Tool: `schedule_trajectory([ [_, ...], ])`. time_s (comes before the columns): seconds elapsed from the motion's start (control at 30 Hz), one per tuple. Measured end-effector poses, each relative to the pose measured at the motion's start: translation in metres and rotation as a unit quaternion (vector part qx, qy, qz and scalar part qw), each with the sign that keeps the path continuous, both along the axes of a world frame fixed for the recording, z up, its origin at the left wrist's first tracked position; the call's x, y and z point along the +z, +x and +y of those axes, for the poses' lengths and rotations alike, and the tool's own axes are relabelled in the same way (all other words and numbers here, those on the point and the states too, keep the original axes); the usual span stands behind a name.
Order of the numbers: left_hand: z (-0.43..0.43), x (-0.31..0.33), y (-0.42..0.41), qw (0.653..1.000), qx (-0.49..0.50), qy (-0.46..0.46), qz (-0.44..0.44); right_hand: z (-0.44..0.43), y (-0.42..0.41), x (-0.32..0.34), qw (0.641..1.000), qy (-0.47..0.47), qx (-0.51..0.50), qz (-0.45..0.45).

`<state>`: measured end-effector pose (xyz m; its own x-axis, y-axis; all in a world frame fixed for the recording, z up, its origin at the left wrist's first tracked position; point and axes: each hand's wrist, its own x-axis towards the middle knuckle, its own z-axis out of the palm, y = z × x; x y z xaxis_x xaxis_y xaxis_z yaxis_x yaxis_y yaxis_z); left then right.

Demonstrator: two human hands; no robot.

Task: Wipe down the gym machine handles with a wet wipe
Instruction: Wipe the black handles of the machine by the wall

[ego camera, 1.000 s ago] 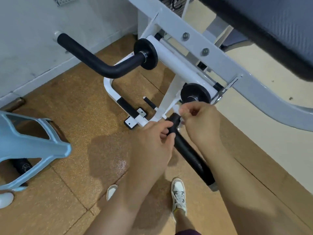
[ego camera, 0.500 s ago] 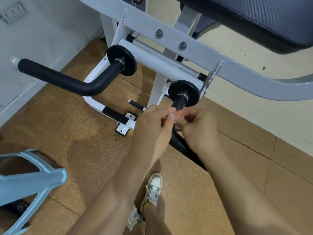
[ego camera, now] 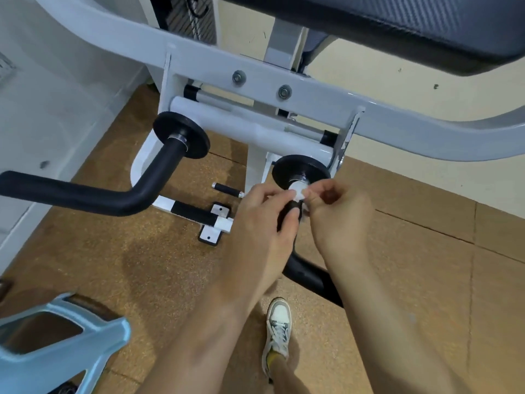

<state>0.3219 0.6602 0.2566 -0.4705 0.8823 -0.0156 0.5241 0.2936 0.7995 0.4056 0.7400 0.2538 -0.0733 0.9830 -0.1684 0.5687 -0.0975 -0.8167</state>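
White wet wipe pinched between left hand and right hand, pressed together on black handle; cork-brown floor tiles below, pale wall left.

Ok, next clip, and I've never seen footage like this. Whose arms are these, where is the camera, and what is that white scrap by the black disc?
The camera sits on the person's head, looking forward and down, so the two bare arms rising from the bottom are the wearer's own. The left hand and right hand meet on the near handle, a black padded bar of a white-framed gym machine. The white scrap is the wet wipe, pinched between the fingers of both hands and pressed around the bar just below the black disc. The left hand also curls around the bar. The far handle on the left is untouched. Below are the brown floor, one sneaker, and a pale blue plastic frame I cannot identify.
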Motion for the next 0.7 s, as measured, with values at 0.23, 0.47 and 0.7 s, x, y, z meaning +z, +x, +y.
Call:
schedule_trajectory([
  [0.23,0.017,-0.012,-0.025,0.992,-0.112,0.028,0.056,-0.004,-0.020,-0.002,0.993,0.020,-0.113,0.013],
  [0.47,0.036,-0.010,-0.035,0.996,-0.063,-0.068,-0.003,-0.014,-0.027,0.004,0.972,0.149,0.080,-0.161],
  [0.7,0.041,-0.006,-0.030,0.997,-0.034,0.027,0.069,-0.010,-0.014,0.000,0.992,0.092,-0.044,-0.076],
])
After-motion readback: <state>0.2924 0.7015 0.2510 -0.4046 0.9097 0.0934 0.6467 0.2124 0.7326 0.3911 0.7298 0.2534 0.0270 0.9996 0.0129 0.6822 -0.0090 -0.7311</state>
